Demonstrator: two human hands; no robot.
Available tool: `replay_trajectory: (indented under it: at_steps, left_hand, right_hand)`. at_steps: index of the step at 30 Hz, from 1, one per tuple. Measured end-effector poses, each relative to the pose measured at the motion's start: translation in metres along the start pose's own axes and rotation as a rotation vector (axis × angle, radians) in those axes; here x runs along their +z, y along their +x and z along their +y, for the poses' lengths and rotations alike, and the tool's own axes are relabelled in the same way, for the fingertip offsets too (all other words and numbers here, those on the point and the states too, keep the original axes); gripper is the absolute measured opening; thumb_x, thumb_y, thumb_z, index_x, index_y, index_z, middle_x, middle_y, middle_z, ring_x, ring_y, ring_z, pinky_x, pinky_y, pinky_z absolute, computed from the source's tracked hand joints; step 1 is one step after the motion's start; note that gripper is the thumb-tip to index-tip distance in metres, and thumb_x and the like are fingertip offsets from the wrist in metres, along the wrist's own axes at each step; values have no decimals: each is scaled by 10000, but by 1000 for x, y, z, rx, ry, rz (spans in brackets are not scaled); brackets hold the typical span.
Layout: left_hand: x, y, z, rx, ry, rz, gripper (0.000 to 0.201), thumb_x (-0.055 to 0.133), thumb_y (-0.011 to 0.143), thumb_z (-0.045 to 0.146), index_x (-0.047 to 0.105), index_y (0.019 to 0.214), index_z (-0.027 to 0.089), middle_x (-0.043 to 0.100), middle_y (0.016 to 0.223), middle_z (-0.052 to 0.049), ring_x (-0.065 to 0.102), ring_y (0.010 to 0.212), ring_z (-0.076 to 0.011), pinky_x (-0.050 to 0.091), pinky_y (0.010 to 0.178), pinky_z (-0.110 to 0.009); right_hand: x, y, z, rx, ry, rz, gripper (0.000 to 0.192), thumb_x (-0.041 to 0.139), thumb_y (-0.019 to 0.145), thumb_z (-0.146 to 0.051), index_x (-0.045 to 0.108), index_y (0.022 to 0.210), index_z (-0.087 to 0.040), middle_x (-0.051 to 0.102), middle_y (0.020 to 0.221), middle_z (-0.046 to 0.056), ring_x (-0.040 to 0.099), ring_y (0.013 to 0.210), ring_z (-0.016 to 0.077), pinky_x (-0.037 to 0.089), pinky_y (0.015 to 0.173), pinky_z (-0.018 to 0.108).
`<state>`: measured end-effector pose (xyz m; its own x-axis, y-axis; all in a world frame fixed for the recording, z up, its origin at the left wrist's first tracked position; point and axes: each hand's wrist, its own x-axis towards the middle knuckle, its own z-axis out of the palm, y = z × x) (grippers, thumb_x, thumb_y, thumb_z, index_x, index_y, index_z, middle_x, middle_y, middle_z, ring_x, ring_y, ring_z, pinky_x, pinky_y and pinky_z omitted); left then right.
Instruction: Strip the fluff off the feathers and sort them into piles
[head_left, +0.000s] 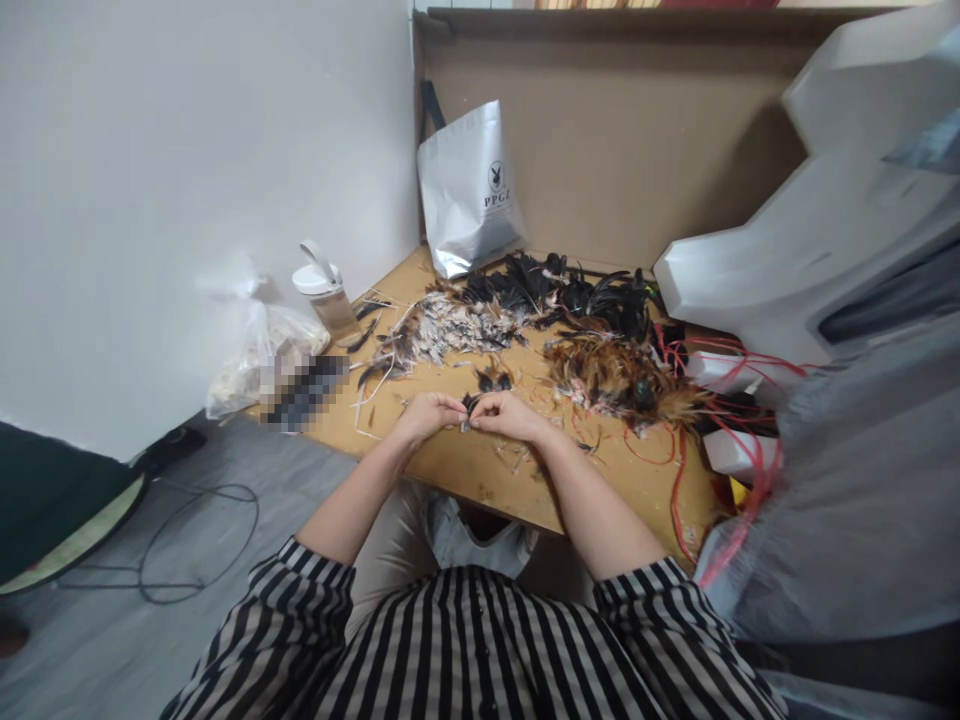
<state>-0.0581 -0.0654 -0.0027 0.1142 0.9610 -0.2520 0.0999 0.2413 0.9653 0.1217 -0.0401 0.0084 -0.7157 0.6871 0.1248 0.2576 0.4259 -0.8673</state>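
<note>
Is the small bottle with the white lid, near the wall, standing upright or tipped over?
Upright. The bottle stands on its base on the table, white lid on top.

Two bare hands, left hand (429, 412) and right hand (508, 414); one white glossy paper bag (469, 190) at twelve o'clock; one white-lidded clear plastic jar (328, 297) and one clear plastic bag (262, 350) at ten o'clock.

White bag (469, 190) standing at the back of the surface (645, 480), against the brown board: black round logo with a rabbit-head mark, and under it the letters "PPGZ", though the last letter may be misread at this size. Blurred-out patch near the clear plastic bag (259, 350): unreadable. No other text, numbers or labels legible.
</note>
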Motion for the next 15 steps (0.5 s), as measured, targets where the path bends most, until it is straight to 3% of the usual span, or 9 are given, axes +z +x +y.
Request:
replay_trajectory:
  at_steps: [7, 15]
  left_hand:
    - [2, -1, -9, 84, 104, 18, 218, 674, 506, 241, 622, 685, 126, 584, 534, 4, 472, 463, -75, 362, 482, -202]
    - [7, -9, -11, 252, 181, 9, 163, 621, 578, 207, 609, 715, 119, 631, 667, -30, 559, 596, -112, 435, 589, -228]
  right_hand:
    - [7, 2, 0, 144, 75, 130, 259, 465, 721, -261, 616, 875, -117, 581, 622, 3, 457, 521, 73, 326, 495, 175]
    - [15, 5, 3, 40, -292, 134, 192, 461, 713, -211, 641, 698, -147, 510, 526, -33, 389, 489, 59, 253, 481, 173]
